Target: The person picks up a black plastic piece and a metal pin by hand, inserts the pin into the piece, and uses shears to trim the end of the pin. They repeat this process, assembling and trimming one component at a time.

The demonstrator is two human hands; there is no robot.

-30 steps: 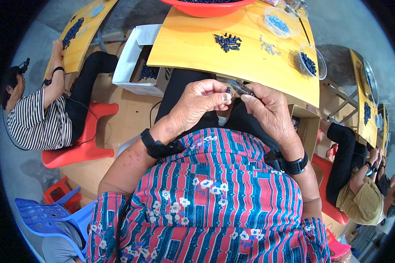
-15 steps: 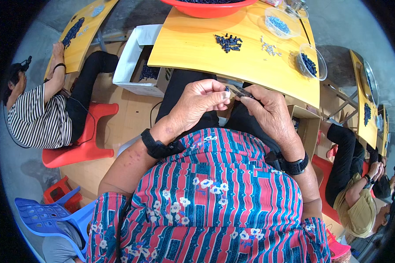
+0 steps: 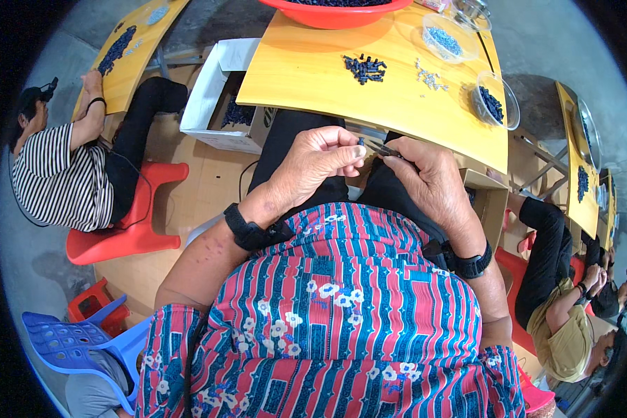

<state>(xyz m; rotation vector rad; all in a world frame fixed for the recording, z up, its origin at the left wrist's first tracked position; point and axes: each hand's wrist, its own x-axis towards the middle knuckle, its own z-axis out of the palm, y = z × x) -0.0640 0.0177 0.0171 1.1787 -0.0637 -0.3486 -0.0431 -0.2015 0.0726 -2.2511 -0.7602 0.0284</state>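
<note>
The left hand (image 3: 313, 164) pinches a small dark plastic piece (image 3: 361, 142) in a tight fingertip grip, held over the lap just below the surface edge. The right hand (image 3: 432, 181) closes on a thin metal pin (image 3: 386, 148) touching that piece. Beyond lies the smooth yellow wooden surface (image 3: 313, 76) with a heap of dark pieces (image 3: 364, 68).

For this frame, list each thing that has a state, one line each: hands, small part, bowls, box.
left hand: fingers pinched on a small dark part, raised above the lap
right hand: fingers closed on a thin metal piece meeting that part
red basin: filled with dark parts
clear bowl: partly filled with dark parts
cardboard box: open, dark parts inside
</note>
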